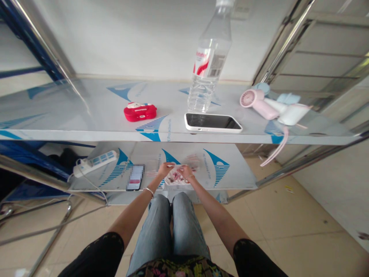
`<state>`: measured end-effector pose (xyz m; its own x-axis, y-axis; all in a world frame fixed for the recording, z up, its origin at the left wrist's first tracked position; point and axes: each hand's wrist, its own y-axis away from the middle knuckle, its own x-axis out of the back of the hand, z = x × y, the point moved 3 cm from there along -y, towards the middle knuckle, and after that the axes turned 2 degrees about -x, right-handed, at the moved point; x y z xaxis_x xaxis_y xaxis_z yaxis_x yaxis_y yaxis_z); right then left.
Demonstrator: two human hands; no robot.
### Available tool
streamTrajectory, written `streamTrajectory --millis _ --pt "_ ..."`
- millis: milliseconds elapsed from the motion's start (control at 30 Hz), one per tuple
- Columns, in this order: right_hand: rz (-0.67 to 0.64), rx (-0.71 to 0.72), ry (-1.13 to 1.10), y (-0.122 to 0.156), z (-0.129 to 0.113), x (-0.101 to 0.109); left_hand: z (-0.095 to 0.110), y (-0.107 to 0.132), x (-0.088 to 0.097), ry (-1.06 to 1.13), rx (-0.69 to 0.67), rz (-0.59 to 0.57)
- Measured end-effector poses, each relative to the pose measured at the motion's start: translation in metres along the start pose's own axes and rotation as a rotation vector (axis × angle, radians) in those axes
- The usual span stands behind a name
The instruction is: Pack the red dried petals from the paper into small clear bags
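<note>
On the lower shelf, a white box [176, 187] holds a heap of small white and dark red pieces [174, 177] that are too small to name. My left hand [165, 169] is over the box's left back corner, fingers pinched together. Close to its right, my right hand [187, 173] also has its fingers pinched, above the heap. Whatever lies between the fingertips is tiny and pale, and I cannot make it out. Flat see-through packets [152, 168] with pinkish marks lie left of the box, and similar ones [193, 158] lie behind it.
A phone [135, 177] and a white power strip [96, 163] lie left on the lower shelf. Above, the upper shelf [98, 115] bears a red case [140, 112], a white-edged phone [213, 122], a plastic bottle [208, 65] and small pink and white handheld fans [261, 103].
</note>
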<state>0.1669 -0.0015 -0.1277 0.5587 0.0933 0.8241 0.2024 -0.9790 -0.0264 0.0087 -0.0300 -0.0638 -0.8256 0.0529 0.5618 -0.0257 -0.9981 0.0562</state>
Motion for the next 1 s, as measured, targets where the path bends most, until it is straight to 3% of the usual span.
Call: streamTrajectory --millis 333,1000 --pt "-0.027 0.008 0.050 -0.003 0.005 -0.002 0.005 -0.002 0.002 -0.219 -0.100 -0.069" --pt "-0.032 0.039 0.153 0.009 -0.009 0.023 0.033 0.002 0.011 -0.558 -0.265 -0.135"
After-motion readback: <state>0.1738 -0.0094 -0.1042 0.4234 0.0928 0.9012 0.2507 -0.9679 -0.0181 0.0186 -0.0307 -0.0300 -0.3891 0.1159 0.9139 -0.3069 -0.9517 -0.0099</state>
